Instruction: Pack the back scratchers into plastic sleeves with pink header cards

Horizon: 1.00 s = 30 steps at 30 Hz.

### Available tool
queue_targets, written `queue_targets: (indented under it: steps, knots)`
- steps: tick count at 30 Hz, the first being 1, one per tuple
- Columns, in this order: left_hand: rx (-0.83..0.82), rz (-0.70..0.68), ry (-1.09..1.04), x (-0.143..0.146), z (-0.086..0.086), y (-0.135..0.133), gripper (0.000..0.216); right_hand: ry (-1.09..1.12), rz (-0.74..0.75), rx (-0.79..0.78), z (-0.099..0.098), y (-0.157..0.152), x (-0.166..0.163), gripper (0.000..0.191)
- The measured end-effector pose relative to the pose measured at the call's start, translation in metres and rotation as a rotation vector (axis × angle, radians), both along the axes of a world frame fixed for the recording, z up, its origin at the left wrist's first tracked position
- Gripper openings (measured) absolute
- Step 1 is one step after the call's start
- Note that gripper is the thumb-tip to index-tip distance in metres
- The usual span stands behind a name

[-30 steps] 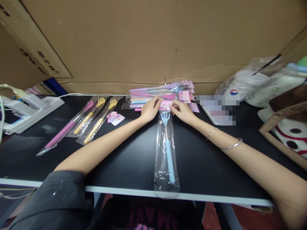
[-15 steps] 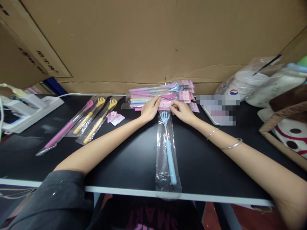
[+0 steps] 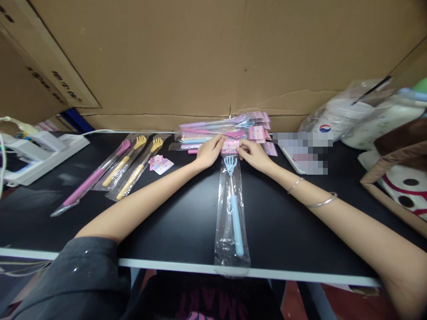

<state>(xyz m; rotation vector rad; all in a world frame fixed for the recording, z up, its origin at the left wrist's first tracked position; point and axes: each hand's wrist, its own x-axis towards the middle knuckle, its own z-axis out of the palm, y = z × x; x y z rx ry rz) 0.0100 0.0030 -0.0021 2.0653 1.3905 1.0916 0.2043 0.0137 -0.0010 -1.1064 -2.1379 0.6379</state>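
A single camera, worn on the person's head, looked forward and down from above the near edge of the bench (image 3: 180, 222). The wearer's shirt (image 3: 213, 293) crossed the bottom of the view, near the lens, while the left hand (image 3: 210, 153) and right hand (image 3: 254, 155) sat farther off, close to mid-frame. The wide view ran from a power strip (image 3: 55, 160) at left to a bag (image 3: 403, 178) at right, facing a cardboard wall (image 3: 187, 53) beyond.

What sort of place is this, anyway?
Probably a makeshift work corner, perhaps for packing: a black table in front of tall cardboard, holding several back scratchers in clear bags and a few loose printed cards.
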Motion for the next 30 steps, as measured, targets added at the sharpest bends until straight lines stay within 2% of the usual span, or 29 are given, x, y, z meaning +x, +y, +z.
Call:
queue_targets:
  steps: [7, 11, 17, 30]
  knots:
    - [0.095, -0.118, 0.013, -0.01, 0.004, 0.012, 0.024, -0.016, -0.003, 0.035, -0.001, 0.0, 0.0, 0.017]
    - [0.155, -0.084, 0.028, -0.011, 0.005, 0.011, 0.022, -0.029, -0.034, 0.091, -0.001, -0.001, -0.001, 0.016]
    - [0.243, -0.019, 0.001, -0.01, -0.003, 0.008, 0.018, -0.141, -0.134, 0.178, 0.0, -0.008, -0.003, 0.016]
    - [0.217, -0.054, -0.012, -0.01, -0.003, 0.008, 0.013, -0.282, -0.158, 0.227, 0.001, -0.01, -0.003, 0.019]
